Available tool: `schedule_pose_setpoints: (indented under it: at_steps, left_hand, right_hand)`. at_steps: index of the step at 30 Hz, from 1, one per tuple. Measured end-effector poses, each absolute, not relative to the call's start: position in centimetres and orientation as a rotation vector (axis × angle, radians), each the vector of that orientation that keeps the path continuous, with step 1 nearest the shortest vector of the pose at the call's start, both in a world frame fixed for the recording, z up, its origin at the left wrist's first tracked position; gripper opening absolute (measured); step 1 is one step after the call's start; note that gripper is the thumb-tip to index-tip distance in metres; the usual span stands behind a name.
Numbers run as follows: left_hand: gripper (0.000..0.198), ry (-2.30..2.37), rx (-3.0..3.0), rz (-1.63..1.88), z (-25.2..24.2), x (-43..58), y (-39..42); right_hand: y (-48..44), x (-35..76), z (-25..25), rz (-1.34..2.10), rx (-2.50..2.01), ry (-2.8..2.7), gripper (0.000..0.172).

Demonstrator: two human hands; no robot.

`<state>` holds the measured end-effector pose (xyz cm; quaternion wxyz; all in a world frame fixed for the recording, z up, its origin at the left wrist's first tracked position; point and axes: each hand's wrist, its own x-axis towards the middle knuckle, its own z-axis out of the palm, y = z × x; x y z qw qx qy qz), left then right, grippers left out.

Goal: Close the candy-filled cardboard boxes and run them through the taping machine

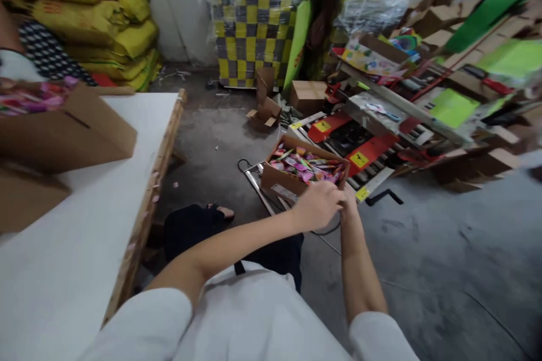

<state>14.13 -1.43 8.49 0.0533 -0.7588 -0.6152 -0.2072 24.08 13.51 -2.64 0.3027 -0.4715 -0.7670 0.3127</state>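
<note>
An open cardboard box point(279, 179) full of small pink, purple and green packets point(302, 163) rests at the near end of a roller conveyor. My left hand point(320, 203) is at the near right corner of this box, its fingers bent and closed; what they hold, if anything, is too small to make out. Right beside it, at the same corner, is my right hand point(348, 201), mostly hidden behind the left hand, so its fingers do not show clearly.
A white table point(93, 197) with wooden edging bears cardboard boxes point(80, 130) on the left, near another person's gloved hand point(19, 65). The red-and-metal machine point(339, 127) stands ahead, with a crank point(385, 196) jutting out. Yellow sacks point(93, 25) are stacked behind.
</note>
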Motion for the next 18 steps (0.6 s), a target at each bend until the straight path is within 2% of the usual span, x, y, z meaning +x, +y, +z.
schedule_pose_setpoints:
  at_steps: [3, 6, 9, 14, 16, 18]
  left_hand:
    - [0.027, -1.867, -1.819, -1.136, 9.4, 6.7, -2.9]
    - [0.045, -2.106, -1.668, -1.325, 9.1, -0.5, -1.7]
    - [0.051, -2.252, -1.911, -1.393, 8.3, -3.4, -0.1]
    - [0.061, -2.303, -2.447, -1.252, 8.1, -2.6, 0.7]
    - [0.063, -2.421, -2.599, -1.144, 8.4, -2.7, 1.2]
    - [0.061, -2.547, -2.705, -1.030, 8.8, -3.2, 2.2]
  right_hand:
    - [14.6, 27.5, -2.4, 1.157, -1.225, -1.664, 0.082]
    - [13.5, 29.1, -1.1, 1.432, -1.018, -1.388, 0.088]
    - [12.3, 28.8, 1.0, 1.425, -0.923, -1.583, 0.088]
    - [11.4, 27.5, 3.9, 1.264, -0.832, -2.209, 0.104]
    - [11.6, 26.8, 4.5, 1.150, -0.828, -2.396, 0.093]
    - [12.3, 25.9, 4.8, 1.057, -0.841, -2.508, 0.069]
